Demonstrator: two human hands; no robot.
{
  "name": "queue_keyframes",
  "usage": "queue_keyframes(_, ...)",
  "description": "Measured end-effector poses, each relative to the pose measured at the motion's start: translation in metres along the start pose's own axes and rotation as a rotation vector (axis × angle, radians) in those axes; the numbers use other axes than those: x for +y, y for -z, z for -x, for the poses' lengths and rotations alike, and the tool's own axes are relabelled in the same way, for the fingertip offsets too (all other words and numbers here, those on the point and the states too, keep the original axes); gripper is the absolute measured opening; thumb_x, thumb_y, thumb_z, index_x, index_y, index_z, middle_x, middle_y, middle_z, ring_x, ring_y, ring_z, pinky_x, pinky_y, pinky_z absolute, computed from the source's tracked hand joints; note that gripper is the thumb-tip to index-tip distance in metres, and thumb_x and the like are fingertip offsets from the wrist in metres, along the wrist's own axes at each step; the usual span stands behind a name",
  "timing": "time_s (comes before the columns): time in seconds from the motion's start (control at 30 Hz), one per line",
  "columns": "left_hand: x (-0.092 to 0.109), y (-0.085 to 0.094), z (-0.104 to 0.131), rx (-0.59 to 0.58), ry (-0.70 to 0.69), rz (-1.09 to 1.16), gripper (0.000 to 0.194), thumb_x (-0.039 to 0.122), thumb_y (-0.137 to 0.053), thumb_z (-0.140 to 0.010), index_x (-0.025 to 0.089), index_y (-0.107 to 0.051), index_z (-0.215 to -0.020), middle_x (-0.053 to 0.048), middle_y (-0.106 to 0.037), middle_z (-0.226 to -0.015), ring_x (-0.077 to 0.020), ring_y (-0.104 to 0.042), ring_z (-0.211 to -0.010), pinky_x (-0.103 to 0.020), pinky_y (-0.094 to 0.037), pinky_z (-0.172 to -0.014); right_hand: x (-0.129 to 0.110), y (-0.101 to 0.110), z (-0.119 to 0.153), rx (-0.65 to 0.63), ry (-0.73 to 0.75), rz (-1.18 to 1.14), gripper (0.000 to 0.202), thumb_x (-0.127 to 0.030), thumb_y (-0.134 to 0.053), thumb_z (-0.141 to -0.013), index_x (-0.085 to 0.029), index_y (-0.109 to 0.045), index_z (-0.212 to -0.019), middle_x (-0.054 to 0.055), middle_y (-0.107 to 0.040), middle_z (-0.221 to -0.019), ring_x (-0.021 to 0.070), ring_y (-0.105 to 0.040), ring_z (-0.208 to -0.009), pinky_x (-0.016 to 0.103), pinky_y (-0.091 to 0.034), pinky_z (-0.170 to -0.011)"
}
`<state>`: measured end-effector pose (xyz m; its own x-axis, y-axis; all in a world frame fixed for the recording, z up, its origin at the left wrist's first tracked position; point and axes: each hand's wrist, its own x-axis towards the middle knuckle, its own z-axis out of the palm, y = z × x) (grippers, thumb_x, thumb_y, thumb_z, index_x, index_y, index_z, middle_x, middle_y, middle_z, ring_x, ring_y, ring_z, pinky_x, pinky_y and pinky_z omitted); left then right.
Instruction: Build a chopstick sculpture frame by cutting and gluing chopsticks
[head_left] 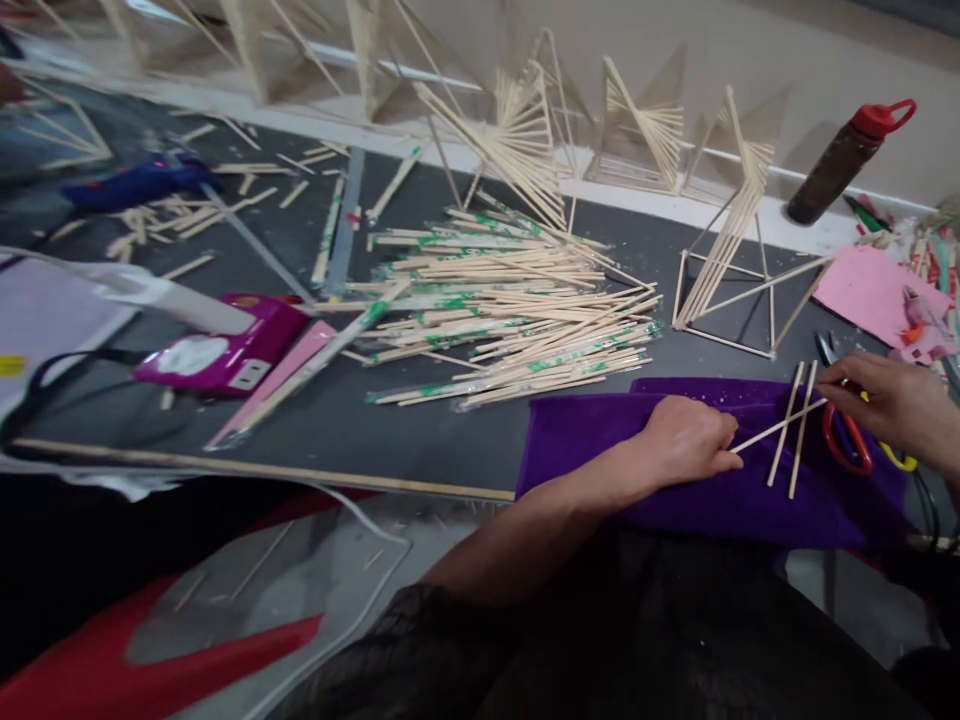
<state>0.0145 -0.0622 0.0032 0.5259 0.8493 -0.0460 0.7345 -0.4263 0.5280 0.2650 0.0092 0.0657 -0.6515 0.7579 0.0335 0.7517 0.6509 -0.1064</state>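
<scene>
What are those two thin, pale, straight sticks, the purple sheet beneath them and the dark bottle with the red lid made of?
Thin pale sticks: probably wood or bamboo, unpainted and matte, judging by their even straw colour.
Purple sheet: fabric, perhaps towelling, since it folds softly and has no shine.
Dark bottle: likely see-through tinted plastic, though glass is possible; its red lid looks like smooth moulded plastic.

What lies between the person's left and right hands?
The head view shows a thin stick spanning from the left hand to the right hand, crossing two more sticks over the purple cloth.
</scene>
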Motion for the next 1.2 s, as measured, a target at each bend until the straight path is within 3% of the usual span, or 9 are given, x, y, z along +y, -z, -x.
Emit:
queue_keyframes(0.07,0.000,-0.001,0.002,0.008,-0.015,-0.001,0.031,0.051,-0.065,-0.080,0.020,-0.068,-0.079,-0.005,-0.072,-0.076,-0.0217,-0.066,-0.070,-0.028,-0.036,-0.056,-0.023,0.001,-0.014,0.004,0.069,-0.073,0.019,-0.034,-0.049,-0.092,-0.022,-0.062,-0.086,0.005,-0.069,-0.082,0.0187,-0.065,-0.069,0.030,-0.045,-0.061)
queue_keyframes(0.13,-0.001,-0.001,0.008,0.029,-0.043,-0.003,0.025,0.044,-0.062,-0.084,0.019,-0.068,-0.083,-0.005,-0.072,-0.082,-0.0217,-0.066,-0.074,-0.029,-0.039,-0.058,-0.048,-0.003,-0.032,-0.024,0.152,-0.082,0.019,-0.031,-0.047,-0.092,-0.021,-0.063,-0.088,0.005,-0.070,-0.085,0.0181,-0.066,-0.074,0.028,-0.045,-0.064)
queue_keyframes(0.3,-0.001,-0.001,0.027,0.093,-0.111,-0.033,0.016,0.025,-0.051,-0.088,0.017,-0.065,-0.088,-0.008,-0.071,-0.092,-0.0223,-0.066,-0.085,-0.032,-0.044,-0.067,-0.103,-0.020,-0.080,-0.152,0.303,0.117,0.023,-0.029,-0.045,-0.093,-0.018,-0.065,-0.092,0.006,-0.069,-0.086,0.0172,-0.063,-0.069,0.026,-0.031,-0.054)
queue_keyframes(0.47,0.002,-0.010,0.031,0.180,-0.068,-0.013,0.020,0.025,-0.047,-0.091,0.017,-0.064,-0.085,-0.008,-0.069,-0.084,-0.0224,-0.066,-0.080,-0.032,-0.045,-0.068,-0.134,-0.042,-0.117,-0.171,0.421,0.289,0.022,-0.026,-0.045,-0.093,-0.018,-0.063,-0.103,0.009,-0.066,-0.100,0.0176,-0.061,-0.073,0.028,-0.021,-0.052)
queue_keyframes(0.7,0.002,-0.018,0.030,0.267,-0.061,0.024,0.020,0.025,-0.047,-0.090,0.016,-0.064,-0.082,-0.007,-0.068,-0.081,-0.0211,-0.064,-0.079,-0.031,-0.045,-0.067,-0.134,-0.059,-0.134,-0.222,0.401,0.331,0.026,-0.021,-0.037,-0.095,-0.017,-0.059,-0.108,0.009,-0.064,-0.105,0.0185,-0.061,-0.076,0.029,-0.021,-0.051)
queue_keyframes(0.93,-0.008,-0.012,0.038,0.381,0.074,0.084,0.025,0.025,-0.044,-0.092,0.018,-0.065,-0.082,-0.005,-0.068,-0.079,-0.0163,-0.062,-0.074,-0.028,-0.043,-0.068,-0.127,-0.046,-0.137,-0.282,0.396,0.335,0.027,-0.021,-0.037,-0.095,-0.017,-0.062,-0.105,0.009,-0.065,-0.104,0.0165,-0.057,-0.072,0.029,-0.019,-0.052)
queue_keyframes(1.2,-0.002,-0.013,0.033,0.248,0.117,-0.059,0.022,0.029,-0.047,-0.093,0.015,-0.064,-0.091,-0.011,-0.067,-0.086,-0.0237,-0.063,-0.082,-0.033,-0.045,-0.067,-0.108,-0.029,-0.125,-0.245,0.350,0.318,0.026,-0.025,-0.039,-0.094,-0.016,-0.063,-0.101,0.007,-0.064,-0.098,0.0148,-0.053,-0.068,0.028,-0.017,-0.052)
